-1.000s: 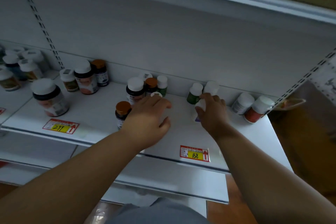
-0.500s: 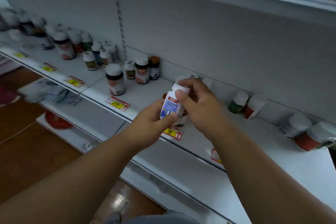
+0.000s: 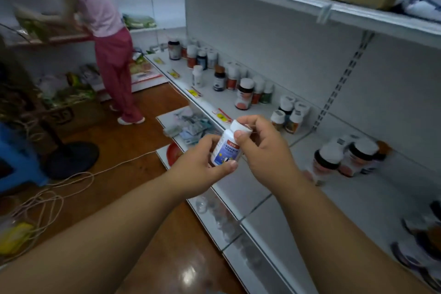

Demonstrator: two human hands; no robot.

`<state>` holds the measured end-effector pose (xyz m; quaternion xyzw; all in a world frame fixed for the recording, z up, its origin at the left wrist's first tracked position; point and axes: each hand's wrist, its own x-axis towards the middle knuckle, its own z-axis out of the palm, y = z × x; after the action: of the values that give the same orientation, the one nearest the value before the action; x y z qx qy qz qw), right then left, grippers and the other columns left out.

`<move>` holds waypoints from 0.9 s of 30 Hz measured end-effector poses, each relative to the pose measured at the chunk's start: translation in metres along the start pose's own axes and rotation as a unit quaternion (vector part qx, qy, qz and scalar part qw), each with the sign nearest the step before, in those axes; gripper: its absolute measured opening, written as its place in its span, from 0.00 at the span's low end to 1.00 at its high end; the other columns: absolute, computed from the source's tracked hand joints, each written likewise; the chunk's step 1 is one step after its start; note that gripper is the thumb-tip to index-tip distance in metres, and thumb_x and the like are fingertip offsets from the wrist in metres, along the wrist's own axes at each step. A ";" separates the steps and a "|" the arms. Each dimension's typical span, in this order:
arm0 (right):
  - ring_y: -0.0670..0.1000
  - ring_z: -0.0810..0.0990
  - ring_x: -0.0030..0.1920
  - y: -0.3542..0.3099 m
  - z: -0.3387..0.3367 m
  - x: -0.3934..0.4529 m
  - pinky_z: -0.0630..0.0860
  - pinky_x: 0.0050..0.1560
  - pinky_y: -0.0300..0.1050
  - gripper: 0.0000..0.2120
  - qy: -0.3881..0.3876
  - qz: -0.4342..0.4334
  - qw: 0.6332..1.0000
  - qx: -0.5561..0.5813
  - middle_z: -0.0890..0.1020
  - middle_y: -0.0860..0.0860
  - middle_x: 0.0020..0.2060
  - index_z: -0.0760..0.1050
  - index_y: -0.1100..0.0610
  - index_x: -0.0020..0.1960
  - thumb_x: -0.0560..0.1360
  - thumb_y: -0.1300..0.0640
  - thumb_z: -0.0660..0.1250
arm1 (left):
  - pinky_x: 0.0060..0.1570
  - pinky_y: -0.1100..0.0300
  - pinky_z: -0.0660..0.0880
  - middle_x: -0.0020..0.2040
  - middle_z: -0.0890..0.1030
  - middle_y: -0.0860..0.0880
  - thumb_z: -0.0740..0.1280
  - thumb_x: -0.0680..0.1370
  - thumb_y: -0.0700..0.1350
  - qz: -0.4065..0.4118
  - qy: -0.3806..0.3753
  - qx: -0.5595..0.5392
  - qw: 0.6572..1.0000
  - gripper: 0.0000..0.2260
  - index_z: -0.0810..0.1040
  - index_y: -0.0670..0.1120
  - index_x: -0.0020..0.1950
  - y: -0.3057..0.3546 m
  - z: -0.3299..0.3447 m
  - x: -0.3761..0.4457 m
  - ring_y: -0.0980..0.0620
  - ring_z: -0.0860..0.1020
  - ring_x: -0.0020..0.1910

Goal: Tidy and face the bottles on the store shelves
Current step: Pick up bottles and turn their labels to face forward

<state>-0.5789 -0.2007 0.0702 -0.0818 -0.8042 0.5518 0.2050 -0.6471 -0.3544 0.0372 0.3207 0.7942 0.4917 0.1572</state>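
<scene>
- At far left, on the glossy wooden floor (image 3: 133, 150), lies a thin pale cord (image 3: 71, 181) in loose loops, beside a round dark stand base (image 3: 71, 157).
- A person in a pink top (image 3: 95, 7) stands at the far shelves.
- The left hand (image 3: 200, 169) has curled fingers around the lower body of the white bottle (image 3: 225, 148); the thumb presses on its blue label.
- This bottle is smooth plastic, cylindrical, held in the air before the white metal shelf (image 3: 238, 102), slightly tilted.
- The right hand (image 3: 265, 148) pinches the white cap with thumb and fingers.
- At right, dark bottles with white lids (image 3: 346, 157) stand on the shelf, blurred.
</scene>
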 end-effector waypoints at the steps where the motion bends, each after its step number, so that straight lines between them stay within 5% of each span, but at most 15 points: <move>1: 0.43 0.81 0.46 -0.001 0.012 0.014 0.78 0.47 0.42 0.08 -0.003 0.004 1.000 -0.003 0.82 0.44 0.50 0.75 0.46 0.55 0.77 0.54 0.65 | 0.51 0.50 0.80 0.51 0.80 0.57 0.71 0.74 0.58 -0.008 0.002 -0.003 1.000 0.20 0.70 0.57 0.62 -0.007 -0.016 0.007 0.57 0.80 0.47; 7: 0.38 0.79 0.41 0.017 0.057 0.098 0.74 0.40 0.31 0.07 0.005 -0.005 0.998 -0.060 0.81 0.43 0.46 0.75 0.47 0.55 0.78 0.55 0.65 | 0.47 0.51 0.81 0.54 0.76 0.61 0.70 0.71 0.62 -0.029 0.024 0.009 0.999 0.27 0.67 0.59 0.67 -0.064 -0.070 0.075 0.56 0.80 0.46; 11: 0.36 0.79 0.42 0.045 0.081 0.172 0.72 0.39 0.27 0.08 0.024 -0.010 0.997 -0.078 0.80 0.43 0.48 0.74 0.45 0.55 0.78 0.55 0.65 | 0.47 0.60 0.79 0.56 0.75 0.62 0.70 0.73 0.60 -0.025 0.010 0.042 0.999 0.25 0.66 0.59 0.67 -0.094 -0.091 0.139 0.62 0.77 0.49; 17: 0.39 0.79 0.43 0.070 0.117 0.285 0.74 0.37 0.33 0.08 0.030 0.015 0.998 -0.061 0.80 0.45 0.49 0.73 0.43 0.55 0.78 0.55 0.63 | 0.53 0.62 0.75 0.61 0.73 0.57 0.69 0.74 0.59 -0.028 0.008 0.114 0.993 0.28 0.66 0.54 0.71 -0.124 -0.146 0.238 0.58 0.74 0.55; 22: 0.43 0.79 0.49 0.095 0.139 0.347 0.77 0.49 0.40 0.10 0.040 0.034 0.993 -0.103 0.79 0.47 0.54 0.72 0.45 0.59 0.78 0.53 0.63 | 0.51 0.60 0.75 0.59 0.73 0.58 0.69 0.74 0.59 0.005 -0.019 0.121 0.993 0.25 0.67 0.57 0.69 -0.147 -0.178 0.300 0.60 0.74 0.53; 25: 0.37 0.75 0.48 0.114 0.148 0.369 0.69 0.45 0.25 0.12 0.066 0.066 0.984 -0.148 0.75 0.44 0.56 0.70 0.44 0.60 0.79 0.55 0.62 | 0.52 0.61 0.73 0.59 0.74 0.57 0.69 0.74 0.59 0.036 -0.041 0.159 0.986 0.25 0.68 0.55 0.69 -0.173 -0.192 0.340 0.59 0.74 0.53; 27: 0.39 0.73 0.48 0.123 0.156 0.382 0.67 0.45 0.25 0.13 0.094 0.089 0.975 -0.181 0.72 0.44 0.57 0.70 0.47 0.63 0.79 0.57 0.62 | 0.54 0.61 0.72 0.58 0.75 0.54 0.70 0.74 0.56 0.099 -0.038 0.192 0.976 0.23 0.71 0.53 0.66 -0.189 -0.202 0.371 0.56 0.74 0.54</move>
<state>-1.0010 -0.1512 0.0005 -0.2402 -0.8573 0.4034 0.2112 -1.1053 -0.3046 -0.0108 0.4402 0.8315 0.3309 0.0738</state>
